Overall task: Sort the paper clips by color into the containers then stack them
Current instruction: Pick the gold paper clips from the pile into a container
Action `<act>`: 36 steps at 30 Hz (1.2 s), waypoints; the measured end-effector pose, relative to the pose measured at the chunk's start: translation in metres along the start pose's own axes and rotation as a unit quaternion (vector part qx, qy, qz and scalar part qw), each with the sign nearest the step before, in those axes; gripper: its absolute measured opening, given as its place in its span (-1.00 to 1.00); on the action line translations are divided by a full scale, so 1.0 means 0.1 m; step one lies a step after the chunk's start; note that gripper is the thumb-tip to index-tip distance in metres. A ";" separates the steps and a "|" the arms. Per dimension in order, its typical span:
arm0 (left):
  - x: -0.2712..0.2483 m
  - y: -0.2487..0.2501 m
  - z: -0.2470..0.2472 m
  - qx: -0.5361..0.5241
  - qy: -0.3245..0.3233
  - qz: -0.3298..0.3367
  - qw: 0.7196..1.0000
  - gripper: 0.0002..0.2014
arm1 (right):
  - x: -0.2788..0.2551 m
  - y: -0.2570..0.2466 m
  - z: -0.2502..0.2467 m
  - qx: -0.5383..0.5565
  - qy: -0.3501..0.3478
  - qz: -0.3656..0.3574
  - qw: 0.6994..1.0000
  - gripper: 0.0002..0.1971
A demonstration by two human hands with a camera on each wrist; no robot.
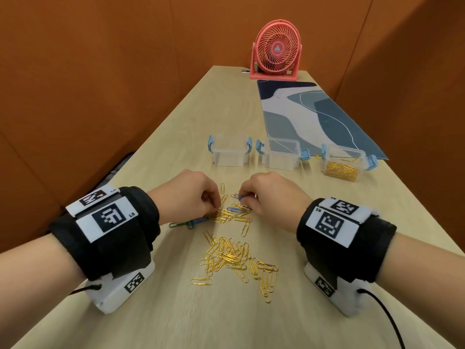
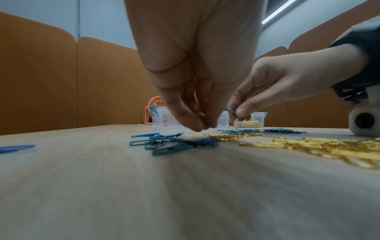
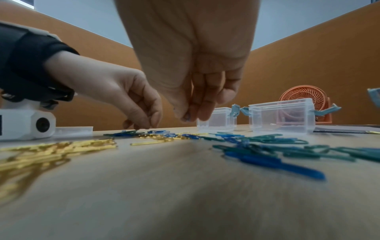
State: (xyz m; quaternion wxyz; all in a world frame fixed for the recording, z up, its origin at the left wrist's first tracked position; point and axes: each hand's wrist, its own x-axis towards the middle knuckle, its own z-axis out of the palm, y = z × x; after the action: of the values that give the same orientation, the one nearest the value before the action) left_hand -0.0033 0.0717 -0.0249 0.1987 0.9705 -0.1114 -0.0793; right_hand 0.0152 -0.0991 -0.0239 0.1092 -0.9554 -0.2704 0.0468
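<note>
the paper clips are thin bent wire, some shiny gold, some coated blue or dark green. a blue paper clip (image 2: 231,110) is pinched between thumb and forefinger of the right hand (image 1: 270,197), lifted just off the counter (image 1: 176,311). the left hand (image 1: 187,195) has its fingers (image 2: 189,120) bunched together, tips down on a mixed gold and blue cluster (image 1: 230,214); whether they grip a clip cannot be told. behind the fingers toward the wrists lies a loose pile of gold paper clips (image 1: 236,258). beyond the fingers stand three clear containers with blue latches: two empty (image 1: 229,153) (image 1: 280,154), and the rightmost container (image 1: 343,162) holding gold clips.
</note>
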 end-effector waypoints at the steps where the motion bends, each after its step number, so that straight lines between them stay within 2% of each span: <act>1: 0.00 0.00 0.00 0.003 0.017 -0.003 1.000 -0.85 | 0.00 0.01 0.00 -0.005 0.019 0.009 1.000 -0.75; 5: 0.00 -0.02 -0.01 0.018 0.068 -0.021 0.997 -0.81 | -0.03 0.05 -0.02 -0.038 0.075 0.074 0.994 -0.72; 8: -0.01 -0.03 -0.03 0.030 0.054 -0.019 0.998 -0.89 | -0.06 0.11 -0.03 -0.065 0.069 0.117 0.989 -0.64; 9: -0.02 -0.02 -0.04 0.036 0.040 -0.021 0.998 -0.93 | -0.07 0.13 -0.03 -0.069 0.069 0.118 0.988 -0.61; 11: -0.05 -0.01 -0.05 0.063 0.010 -0.038 0.997 -0.86 | -0.07 0.15 -0.03 -0.064 0.056 0.089 0.992 -0.61; 13: -0.06 -0.02 -0.07 0.087 -0.025 -0.058 0.994 -0.81 | -0.08 0.13 -0.02 -0.051 0.020 0.047 0.997 -0.66; 16: -0.06 -0.04 -0.08 0.083 -0.063 -0.062 0.993 -0.86 | -0.07 0.12 -0.01 -0.046 -0.030 0.025 0.998 -0.72; 19: -0.04 -0.03 -0.06 0.090 -0.057 -0.065 0.992 -0.85 | -0.06 0.13 0.00 -0.031 -0.035 0.032 0.998 -0.77; 24: 0.00 -0.06 -0.06 0.138 0.004 -0.096 0.986 -0.84 | -0.07 0.12 0.01 -0.052 -0.015 0.032 0.998 -0.85; 26: 0.00 -0.05 -0.05 0.134 0.044 -0.071 0.987 -0.91 | -0.07 0.13 0.00 -0.053 -0.005 0.039 0.998 -0.89; 28: 0.01 -0.02 -0.02 0.108 0.060 -0.002 0.992 -0.94 | -0.07 0.12 0.00 -0.039 0.001 0.031 0.999 -0.89; 31: 0.05 0.05 0.04 0.113 0.016 0.073 0.991 -0.80 | -0.07 0.08 0.00 -0.018 -0.022 -0.005 1.000 -0.81; 36: 0.12 0.09 0.08 0.134 -0.017 0.085 0.987 -0.82 | -0.07 0.08 0.01 -0.031 -0.025 -0.001 0.999 -0.83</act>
State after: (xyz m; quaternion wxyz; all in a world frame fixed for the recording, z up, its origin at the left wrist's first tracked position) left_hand 0.0049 0.0578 -0.0294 0.0711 0.9739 -0.2062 -0.0632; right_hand 0.0134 -0.1090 -0.0265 0.0730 -0.9565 -0.2753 0.0626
